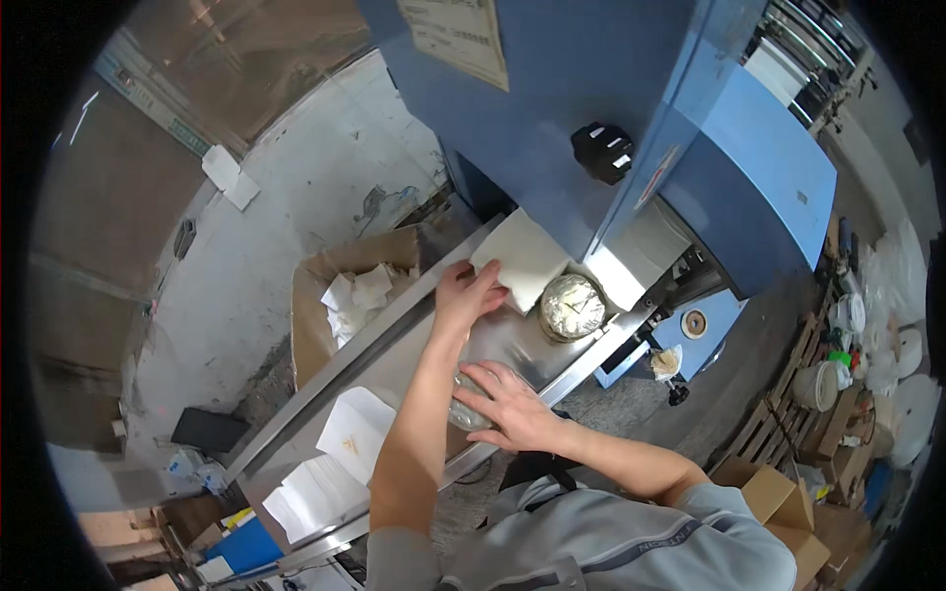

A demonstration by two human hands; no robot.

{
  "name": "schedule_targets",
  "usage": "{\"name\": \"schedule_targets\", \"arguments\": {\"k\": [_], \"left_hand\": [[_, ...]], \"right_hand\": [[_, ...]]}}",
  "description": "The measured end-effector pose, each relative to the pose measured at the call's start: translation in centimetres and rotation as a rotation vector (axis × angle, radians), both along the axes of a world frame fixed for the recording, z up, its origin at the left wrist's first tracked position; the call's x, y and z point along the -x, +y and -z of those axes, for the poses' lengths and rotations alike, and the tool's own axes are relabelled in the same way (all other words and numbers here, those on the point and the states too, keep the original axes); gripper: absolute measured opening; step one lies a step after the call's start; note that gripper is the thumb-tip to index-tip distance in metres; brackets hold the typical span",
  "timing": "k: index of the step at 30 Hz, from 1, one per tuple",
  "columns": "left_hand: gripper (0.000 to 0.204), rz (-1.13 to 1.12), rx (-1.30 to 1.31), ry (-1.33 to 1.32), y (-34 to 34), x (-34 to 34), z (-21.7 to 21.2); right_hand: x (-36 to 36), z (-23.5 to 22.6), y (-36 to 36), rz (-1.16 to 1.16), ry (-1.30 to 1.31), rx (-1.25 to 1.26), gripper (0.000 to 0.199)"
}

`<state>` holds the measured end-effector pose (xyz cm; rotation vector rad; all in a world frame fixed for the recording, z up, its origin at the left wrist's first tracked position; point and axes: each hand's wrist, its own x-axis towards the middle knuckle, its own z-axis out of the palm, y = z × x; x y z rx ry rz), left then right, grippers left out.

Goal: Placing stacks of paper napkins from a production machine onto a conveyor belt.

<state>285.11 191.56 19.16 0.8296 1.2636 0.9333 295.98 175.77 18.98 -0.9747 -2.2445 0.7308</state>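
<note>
My left hand (471,293) is at the near left edge of a cream paper stack (522,258), its fingers bent against the sheets. The stack lies on a metal bench under the blue machine. My right hand (514,406) is closed over a round, shiny, clear-looking container (467,412) close to my body; its fingers cover most of it, so its contents cannot be made out. A second round container (573,306), with a crinkled shiny top, stands on the bench beside the paper.
The metal bench (389,366) runs diagonally, with white papers (320,497) at its lower left end. Beyond its rail is a cardboard box (311,345) of crumpled paper. The blue machine (552,89) with a black knob (603,153) rises ahead. Cartons (778,502) and a pallet stand right.
</note>
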Motion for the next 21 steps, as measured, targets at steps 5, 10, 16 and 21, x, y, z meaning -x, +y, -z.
{"name": "schedule_targets", "arguments": {"k": [5,10,16,21], "left_hand": [[0.091,0.009,-0.026,0.175,1.5,-2.2,-0.4],[0.105,0.24,0.018,0.413,5.4,-2.5,-1.3],[0.055,0.549,0.118,0.667,9.3,-6.0,-2.3],[0.068,0.544,0.043,0.63,9.2,-6.4,-2.6]], "right_hand": [[-0.7,0.6,0.0,0.03,0.001,0.014,0.077],[-0.2,0.1,-0.3,0.001,0.004,0.014,0.077],[-0.7,0.6,-0.2,0.014,0.031,0.024,0.075],[-0.6,0.1,0.0,0.028,0.076,-0.006,0.06]]}}
